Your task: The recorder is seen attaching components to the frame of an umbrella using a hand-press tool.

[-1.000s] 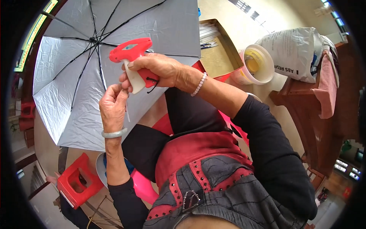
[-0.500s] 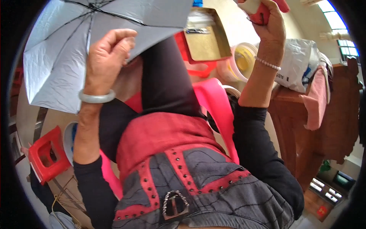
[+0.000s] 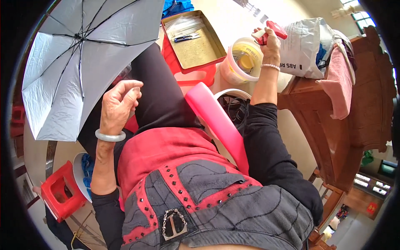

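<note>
My left hand (image 3: 117, 107) is closed, thumb and forefinger pinched together; what they hold, if anything, is too small to make out. Beside it at the far left is an opened umbrella (image 3: 58, 68), its silvery underside and black ribs showing. My right hand (image 3: 270, 46) is stretched out to the far right, closed round a red-and-white object (image 3: 277, 30) whose kind I cannot make out. Just left of that hand is a whitish bucket (image 3: 233, 68) with a yellow container (image 3: 246, 56) inside. A white plastic bag (image 3: 302, 54) stands to its right.
A shallow rectangular tin (image 3: 208, 56) holding clear plastic sleeves and a dark blue tool rests on a red stool (image 3: 206, 77). A wooden bench (image 3: 333, 125) with a pink cloth (image 3: 339, 89) borders the right. A pink curved plastic band (image 3: 216, 121) lies beside me. Another red stool (image 3: 62, 191) stands lower left.
My right hand has reached farther away and lower, beside the bag, still holding the red-and-white object. The whole view has shifted, showing more of the umbrella. My left hand keeps its pinch.
</note>
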The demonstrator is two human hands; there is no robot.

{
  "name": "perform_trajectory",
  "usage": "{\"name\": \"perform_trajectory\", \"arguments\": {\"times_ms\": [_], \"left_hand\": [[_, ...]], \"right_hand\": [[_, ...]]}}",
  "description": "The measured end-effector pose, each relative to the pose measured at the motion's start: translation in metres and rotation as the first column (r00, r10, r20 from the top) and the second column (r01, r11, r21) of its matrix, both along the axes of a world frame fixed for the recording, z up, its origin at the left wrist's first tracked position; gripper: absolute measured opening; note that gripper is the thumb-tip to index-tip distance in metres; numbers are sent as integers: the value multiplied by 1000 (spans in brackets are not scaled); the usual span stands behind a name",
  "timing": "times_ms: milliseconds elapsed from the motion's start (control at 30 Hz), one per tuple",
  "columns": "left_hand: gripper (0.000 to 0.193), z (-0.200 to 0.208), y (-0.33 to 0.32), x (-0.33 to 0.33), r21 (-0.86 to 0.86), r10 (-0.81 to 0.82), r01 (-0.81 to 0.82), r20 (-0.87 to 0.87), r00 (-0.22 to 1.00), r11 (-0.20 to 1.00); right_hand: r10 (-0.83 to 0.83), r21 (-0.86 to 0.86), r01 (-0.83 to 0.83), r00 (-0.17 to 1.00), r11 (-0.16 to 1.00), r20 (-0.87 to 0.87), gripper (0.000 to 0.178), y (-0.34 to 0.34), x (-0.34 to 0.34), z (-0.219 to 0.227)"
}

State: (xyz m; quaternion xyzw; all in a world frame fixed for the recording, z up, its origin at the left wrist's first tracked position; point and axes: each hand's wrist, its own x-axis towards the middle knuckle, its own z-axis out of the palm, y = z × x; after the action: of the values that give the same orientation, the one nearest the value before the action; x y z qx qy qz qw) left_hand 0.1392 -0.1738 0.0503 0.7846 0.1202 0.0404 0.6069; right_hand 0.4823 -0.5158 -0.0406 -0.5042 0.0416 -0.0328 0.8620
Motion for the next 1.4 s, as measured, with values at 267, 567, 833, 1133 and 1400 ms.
{"name": "perform_trajectory", "arguments": {"times_ms": [267, 567, 833, 1133, 1400], "left_hand": [[26, 5, -9, 30, -171, 118, -68, 302, 946, 983], [60, 17, -5, 64, -525, 266, -35, 371, 890, 850], [41, -6, 10, 41, -451, 314, -193, 210, 926, 871], [46, -38, 16, 16, -574, -28, 187, 275, 961, 797], [46, -40, 27, 21, -586, -27, 167, 240, 970, 793]], "right_hand": [[642, -144, -634, 698, 760, 316, 28, 135, -70, 83], [650, -757, 117, 439, 643, 620, 35, 273, -201, 98], [931, -668, -657, 320, 351, 175, 28, 235, -124, 117], [409, -999, 27, 912, 34, 39, 16, 235, 32, -62], [649, -879, 310, 761, -362, 1, 15, 276, 49, -91]]}}
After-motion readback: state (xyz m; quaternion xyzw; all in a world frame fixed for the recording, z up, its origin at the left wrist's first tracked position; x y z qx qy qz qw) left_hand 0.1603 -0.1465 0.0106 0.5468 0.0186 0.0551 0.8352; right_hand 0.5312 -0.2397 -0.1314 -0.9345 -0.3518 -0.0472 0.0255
